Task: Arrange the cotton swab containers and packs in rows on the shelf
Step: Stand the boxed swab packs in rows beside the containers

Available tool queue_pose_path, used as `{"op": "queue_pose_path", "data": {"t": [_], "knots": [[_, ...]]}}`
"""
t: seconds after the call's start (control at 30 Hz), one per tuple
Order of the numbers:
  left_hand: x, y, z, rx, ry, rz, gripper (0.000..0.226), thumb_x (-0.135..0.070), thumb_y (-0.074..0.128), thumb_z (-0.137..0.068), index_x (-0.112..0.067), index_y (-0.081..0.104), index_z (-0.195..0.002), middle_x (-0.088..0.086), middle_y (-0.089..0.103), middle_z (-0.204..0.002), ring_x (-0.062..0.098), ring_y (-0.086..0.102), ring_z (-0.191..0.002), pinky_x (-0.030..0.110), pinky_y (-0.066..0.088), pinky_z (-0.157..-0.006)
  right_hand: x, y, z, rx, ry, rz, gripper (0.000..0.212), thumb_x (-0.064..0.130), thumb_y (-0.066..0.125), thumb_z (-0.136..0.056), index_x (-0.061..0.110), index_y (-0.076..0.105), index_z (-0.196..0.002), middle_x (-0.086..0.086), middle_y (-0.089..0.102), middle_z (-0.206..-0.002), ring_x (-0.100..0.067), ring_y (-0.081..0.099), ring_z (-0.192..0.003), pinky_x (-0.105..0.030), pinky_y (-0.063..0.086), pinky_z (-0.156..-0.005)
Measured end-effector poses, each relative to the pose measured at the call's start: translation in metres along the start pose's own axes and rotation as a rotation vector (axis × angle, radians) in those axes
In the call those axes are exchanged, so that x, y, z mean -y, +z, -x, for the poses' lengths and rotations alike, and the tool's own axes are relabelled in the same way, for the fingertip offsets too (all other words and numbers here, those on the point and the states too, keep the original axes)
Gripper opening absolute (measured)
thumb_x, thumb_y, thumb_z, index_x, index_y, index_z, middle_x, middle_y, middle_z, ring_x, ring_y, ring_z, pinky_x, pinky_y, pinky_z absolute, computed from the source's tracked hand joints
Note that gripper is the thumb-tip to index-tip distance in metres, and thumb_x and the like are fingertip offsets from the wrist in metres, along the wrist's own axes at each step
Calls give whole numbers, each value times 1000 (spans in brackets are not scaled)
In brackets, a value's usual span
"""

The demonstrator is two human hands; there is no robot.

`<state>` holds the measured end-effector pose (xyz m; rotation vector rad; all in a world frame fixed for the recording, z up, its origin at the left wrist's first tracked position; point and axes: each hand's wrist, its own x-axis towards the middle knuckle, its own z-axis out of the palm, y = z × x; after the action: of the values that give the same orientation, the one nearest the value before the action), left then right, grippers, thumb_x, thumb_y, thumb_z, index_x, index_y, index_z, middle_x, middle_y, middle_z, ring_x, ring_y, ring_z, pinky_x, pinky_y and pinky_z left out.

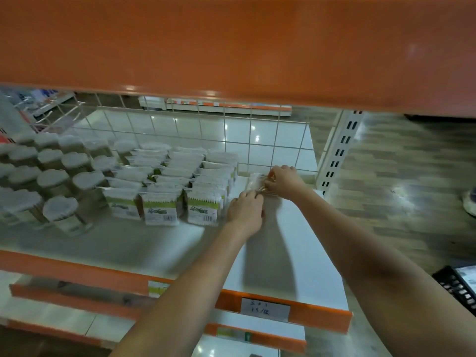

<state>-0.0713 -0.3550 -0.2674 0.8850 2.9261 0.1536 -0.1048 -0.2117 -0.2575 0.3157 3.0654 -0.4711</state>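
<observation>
White shelf (296, 253) carries rows of packs (159, 210) just left of the left hand (246, 213). Both hands pinch a clear swab pack (253, 182), the right hand (282, 180) at its far end, probably to start a new row.

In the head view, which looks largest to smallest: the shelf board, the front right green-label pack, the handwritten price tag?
1. shelf board
2. front right green-label pack
3. handwritten price tag
The last two look alike; the tag is nearer the camera, so their order is unsure.
</observation>
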Motion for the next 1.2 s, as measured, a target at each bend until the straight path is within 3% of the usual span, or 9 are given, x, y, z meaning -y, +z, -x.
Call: {"op": "queue_pose_path", "data": {"t": [0.13, 0.2, 0.3, 0.37, 0.57, 0.7, 0.87, 1.07, 1.2], "knots": [[5, 2, -1, -14, -16, 13, 28, -18, 40, -96, -10, 47, -122, 8, 43, -136, 27, 39, -124, 40, 37, -94, -2, -9, 1, 66, 69, -68, 36, 30, 58, -89, 3, 58, -113, -15, 60, -112, -28, 53, -105, -34, 43, -87], [8, 2, 0, -20, -28, 25, 31, -19, 40, -95, -11, 47, -124, 7, 43, -136, 27, 39, -124, 40, 37, -95, -3, -9, -1, 133, 114, -131, 32, 30, 60, -88, 0, 62, -100, -12, 62, -95, -23, 54, -89, -31, 46, -76], [10, 3, 0, -14, -59, 50, 35, -23, 41, -95, -11, 45, -128, 6, 42, -137, 27, 40, -124, 41, 37, -97, -4, -7, 1, 203, 198, -266, 30, 30, 64, -85, 11, 51, -67, -2, 45, -66, -15, 45, -64, -23, 33, -54], [10, 3, 0, -16, -86, 70, 36, -23, 39, -95, -11, 47, -128, 5, 44, -136, 27, 42, -123, 42, 37, -98, -5, -4, 4, 219, 237, -377, 34, 28, 68, -83, 13, 47, -62, -2, 39, -64, -13, 39, -58, -24, 30, -53], [8, 5, 8, -42, -105, 208, 32, -21, 33, -99, -11, 54, -121, 5, 51, -128, 26, 46, -117, 39, 40, -91, -11, -4, 23, 172, 241, -582, 14, 20, 65, -85, 8, 59, -86, -9, 45, -74, -13, 39, -61, -25, 26, -55], [11, 2, 21, -92, -51, 286, 30, -22, 38, -97, -12, 60, -114, 8, 59, -117, 27, 51, -111, 35, 40, -86, -14, -1, 44, 97, 292, -706, 35, 22, 68, -85, 0, 60, -111, -12, 59, -93, -14, 49, -73, -22, 35, -61], [19, -6, 40, -94, 2, 382, 28, -22, 41, -96, -11, 62, -112, 9, 60, -114, 26, 53, -108, 35, 40, -85, -9, 4, 72, 9, 370, -854, 38, 25, 72, -83, 6, 56, -111, -8, 59, -94, -12, 51, -71, -21, 37, -56], [29, -17, 60, -81, 61, 484, 37, -28, 46, -98, -11, 51, -131, 5, 54, -130, 19, 51, -118, 30, 40, -93, 16, 1, 120, -64, 367, -1047, 17, 16, 63, -90, 7, 58, -104, -7, 63, -90, -14, 60, -72, -14, 46, -52], [36, -21, 74, -30, 116, 544, 38, -32, 48, -97, -16, 53, -130, 1, 56, -130, 16, 54, -115, 30, 44, -92, 25, 2, 156, -101, 351, -1112, 13, 17, 62, -90, 10, 59, -101, -8, 66, -98, -19, 64, -86, -24, 50, -70]]}}
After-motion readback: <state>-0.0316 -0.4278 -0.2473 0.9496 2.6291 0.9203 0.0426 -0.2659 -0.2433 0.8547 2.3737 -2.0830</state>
